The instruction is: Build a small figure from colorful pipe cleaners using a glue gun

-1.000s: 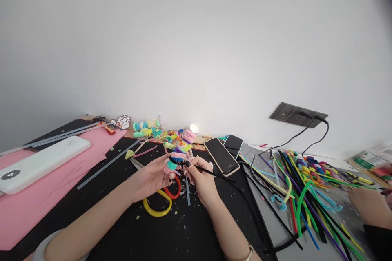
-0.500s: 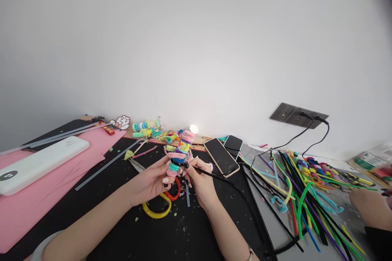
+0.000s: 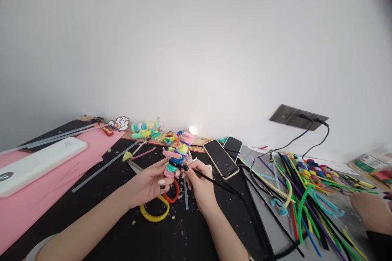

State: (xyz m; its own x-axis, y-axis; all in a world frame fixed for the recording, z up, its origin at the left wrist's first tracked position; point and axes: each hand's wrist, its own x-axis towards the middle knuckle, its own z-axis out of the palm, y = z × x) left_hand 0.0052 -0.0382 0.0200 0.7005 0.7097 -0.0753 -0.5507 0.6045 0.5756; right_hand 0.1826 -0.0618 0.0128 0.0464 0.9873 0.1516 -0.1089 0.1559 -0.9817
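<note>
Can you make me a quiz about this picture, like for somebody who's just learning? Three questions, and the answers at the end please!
1. Pick one: what colours are the handles of the scissors?
A) blue and white
B) yellow and red
C) green and purple

2. True or false: the power bank lies on pink paper.

3. Fill the gap: the left hand holds a colourful figure, and the right hand holds a ____ stem.

Key:
1. B
2. True
3. black
</note>
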